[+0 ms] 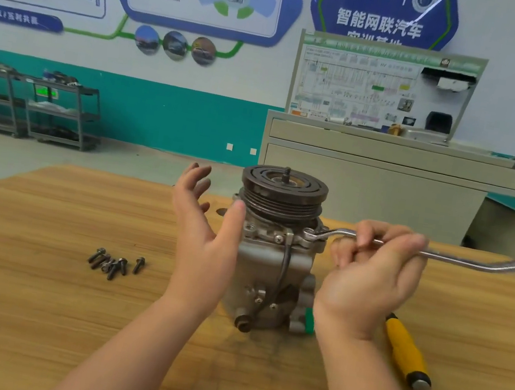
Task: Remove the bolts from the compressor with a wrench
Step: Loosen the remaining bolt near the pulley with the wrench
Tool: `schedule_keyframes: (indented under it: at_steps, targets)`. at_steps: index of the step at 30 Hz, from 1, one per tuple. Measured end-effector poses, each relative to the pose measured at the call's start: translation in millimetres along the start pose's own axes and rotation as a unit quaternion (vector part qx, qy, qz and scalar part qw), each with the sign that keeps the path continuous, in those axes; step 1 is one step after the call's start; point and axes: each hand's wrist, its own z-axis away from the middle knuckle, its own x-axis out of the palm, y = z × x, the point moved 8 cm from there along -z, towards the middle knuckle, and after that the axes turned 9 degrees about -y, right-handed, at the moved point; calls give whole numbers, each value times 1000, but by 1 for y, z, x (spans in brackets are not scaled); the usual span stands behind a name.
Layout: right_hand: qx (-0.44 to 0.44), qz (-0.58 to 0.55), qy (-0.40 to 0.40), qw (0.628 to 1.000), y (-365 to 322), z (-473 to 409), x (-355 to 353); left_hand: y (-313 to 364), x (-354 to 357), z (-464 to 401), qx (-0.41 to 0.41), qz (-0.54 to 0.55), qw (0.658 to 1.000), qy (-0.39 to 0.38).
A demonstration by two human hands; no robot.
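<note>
While loose bolts (116,263) lie far left on table (34,295), your left hand (206,237) stays off, fingers spread beside compressor (272,264) standing mid-table. Heavy, rigid casting; likely top-heavy, so brace body below pulley. Right hand (370,278) pinches wrench (441,255), ring end seated on flange bolt.

Wooden table (31,311) bears compressor (272,264), loose bolts (115,263), yellow-handled tool (406,350).
</note>
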Motion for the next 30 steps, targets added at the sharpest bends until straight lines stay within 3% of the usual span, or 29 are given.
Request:
schedule_keyframes:
  at_steps: [3, 7, 12, 18, 22, 26, 30]
  targets:
    - [174, -88, -14, 981, 30, -22, -7, -19, -1, -6, -67, 58, 996, -9]
    - [380, -173, -105, 903, 63, -35, -1, -34, 13, -7, -123, 57, 986, -99]
    - [432, -181, -152, 870, 71, -32, -2, -41, 17, -5, -122, 14, 980, -156]
    - [289, -212, -62, 932, 43, -40, -9, -46, 19, -6, -125, 24, 977, -174]
    - [119, -6, -87, 989, 6, -41, -7, -49, 19, -6, -122, 22, 977, -175]
    - [-18, 145, -152, 978, -18, -28, 13, -48, 20, -6, -118, 20, 977, -176]
    - [-83, 194, -225, 951, -27, -15, 30, -45, 20, -6, -110, 21, 977, -179]
